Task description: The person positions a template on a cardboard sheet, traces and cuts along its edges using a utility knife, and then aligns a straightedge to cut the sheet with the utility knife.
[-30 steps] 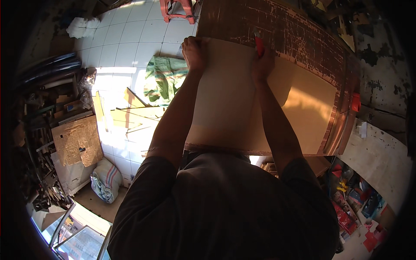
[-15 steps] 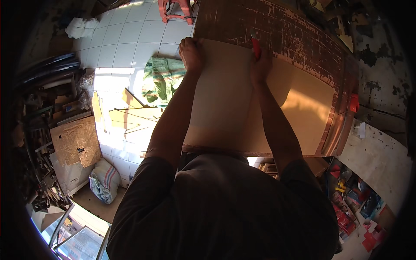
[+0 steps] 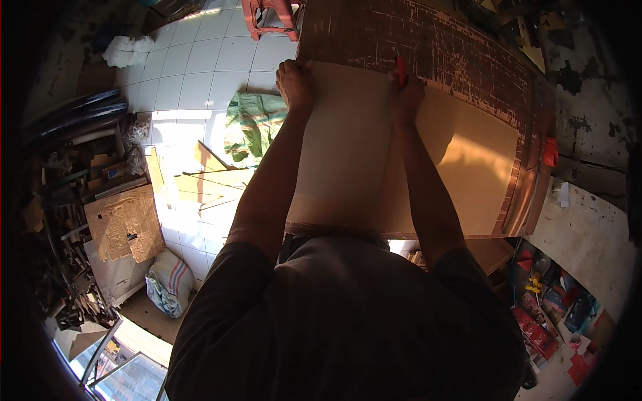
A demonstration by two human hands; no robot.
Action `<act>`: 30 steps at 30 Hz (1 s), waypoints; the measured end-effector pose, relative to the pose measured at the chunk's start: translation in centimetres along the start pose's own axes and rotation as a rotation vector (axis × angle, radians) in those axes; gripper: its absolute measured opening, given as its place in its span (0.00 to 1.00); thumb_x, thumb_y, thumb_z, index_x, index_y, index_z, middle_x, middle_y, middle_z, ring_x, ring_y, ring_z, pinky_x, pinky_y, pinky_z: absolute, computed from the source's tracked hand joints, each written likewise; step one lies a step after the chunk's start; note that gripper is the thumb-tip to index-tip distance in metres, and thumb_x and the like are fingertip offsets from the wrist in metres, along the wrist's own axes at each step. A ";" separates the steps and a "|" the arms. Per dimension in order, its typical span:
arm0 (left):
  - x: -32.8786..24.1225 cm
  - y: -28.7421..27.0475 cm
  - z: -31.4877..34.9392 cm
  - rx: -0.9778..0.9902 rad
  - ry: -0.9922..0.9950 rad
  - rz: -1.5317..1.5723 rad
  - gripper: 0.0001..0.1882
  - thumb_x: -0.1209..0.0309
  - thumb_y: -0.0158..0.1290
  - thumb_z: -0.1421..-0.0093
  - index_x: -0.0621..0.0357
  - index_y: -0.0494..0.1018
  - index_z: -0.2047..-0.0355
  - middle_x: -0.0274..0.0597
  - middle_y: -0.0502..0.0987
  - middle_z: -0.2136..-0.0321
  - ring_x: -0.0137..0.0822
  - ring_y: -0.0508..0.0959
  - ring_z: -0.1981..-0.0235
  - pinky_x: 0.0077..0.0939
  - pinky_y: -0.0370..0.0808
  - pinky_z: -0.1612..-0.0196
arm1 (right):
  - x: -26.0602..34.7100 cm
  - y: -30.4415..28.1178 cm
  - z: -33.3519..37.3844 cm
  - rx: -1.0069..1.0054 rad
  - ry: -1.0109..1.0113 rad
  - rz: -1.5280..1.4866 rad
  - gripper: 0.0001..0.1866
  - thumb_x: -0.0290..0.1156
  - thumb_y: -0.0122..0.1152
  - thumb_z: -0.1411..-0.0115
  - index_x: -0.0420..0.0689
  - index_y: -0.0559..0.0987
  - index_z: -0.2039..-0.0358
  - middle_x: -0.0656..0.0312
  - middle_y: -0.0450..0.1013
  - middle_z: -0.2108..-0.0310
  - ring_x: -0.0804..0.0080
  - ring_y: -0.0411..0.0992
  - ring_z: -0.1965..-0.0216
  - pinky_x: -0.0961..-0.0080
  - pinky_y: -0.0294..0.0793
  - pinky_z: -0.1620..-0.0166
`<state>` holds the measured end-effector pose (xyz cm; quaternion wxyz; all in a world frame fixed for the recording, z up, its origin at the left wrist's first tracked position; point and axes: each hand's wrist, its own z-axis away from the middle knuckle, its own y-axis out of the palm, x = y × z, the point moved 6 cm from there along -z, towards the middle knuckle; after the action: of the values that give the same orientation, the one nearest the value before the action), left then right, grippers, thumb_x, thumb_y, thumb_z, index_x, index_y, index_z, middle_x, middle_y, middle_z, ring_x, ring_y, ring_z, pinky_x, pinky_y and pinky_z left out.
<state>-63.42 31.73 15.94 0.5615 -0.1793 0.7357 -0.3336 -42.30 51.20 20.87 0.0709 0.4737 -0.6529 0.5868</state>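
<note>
A broad, flat tan sheet (image 3: 468,144) lies on the worn brown worktable (image 3: 361,33), its left part greyish and in shade. At the far left corner of this sheet, my left hand (image 3: 295,85) is closed with its fingers bent over the edge. My right hand (image 3: 406,100) is near the sheet's far edge, right of my left hand, wrapped round a red-handled utility knife (image 3: 401,70). The knife's handle points away from me; its blade is hard to make out. Both forearms stretch forward over the sheet.
A red plastic stool (image 3: 271,17) stands beyond the table on white floor tiles. Left of the table lie a green cloth (image 3: 254,127) and thin board offcuts (image 3: 221,184). Scrap wood, a brown panel (image 3: 125,224) and a white sack (image 3: 170,281) line the left side. Tools and packets (image 3: 542,311) are at the lower right.
My right hand has shifted slightly to the right and turned, so the knife stands straighter. My left hand keeps its hold at the corner. The whole view has moved a little.
</note>
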 end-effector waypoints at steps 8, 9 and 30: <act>-0.7 -0.9 0.0 -0.131 0.090 0.092 0.16 0.58 0.63 0.41 0.60 0.76 0.67 0.50 0.79 0.65 0.54 0.76 0.57 0.49 0.71 0.52 | -1.2 -1.2 1.4 -0.050 0.320 0.003 0.17 0.41 0.73 0.46 0.42 0.83 0.64 0.51 0.80 0.71 0.52 0.81 0.65 0.61 0.76 0.58; -0.6 -0.9 0.0 -0.126 0.090 0.093 0.16 0.58 0.63 0.41 0.60 0.76 0.67 0.50 0.79 0.65 0.54 0.76 0.57 0.49 0.71 0.52 | -1.4 -1.1 1.5 -0.050 0.324 0.007 0.17 0.41 0.73 0.46 0.42 0.83 0.64 0.51 0.80 0.71 0.52 0.81 0.65 0.61 0.76 0.58; -0.7 -0.7 0.2 0.037 0.070 -0.003 0.09 0.59 0.56 0.36 0.37 0.79 0.56 0.42 0.72 0.61 0.49 0.73 0.53 0.48 0.69 0.47 | -3.6 0.0 -0.1 0.183 0.167 -0.051 0.22 0.36 0.69 0.42 0.52 0.78 0.47 0.58 0.81 0.56 0.58 0.79 0.53 0.65 0.76 0.50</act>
<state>-63.10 31.66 16.88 0.5381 -0.1582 0.7483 -0.3542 -40.41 53.22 18.60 0.0965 0.4443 -0.5762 0.6792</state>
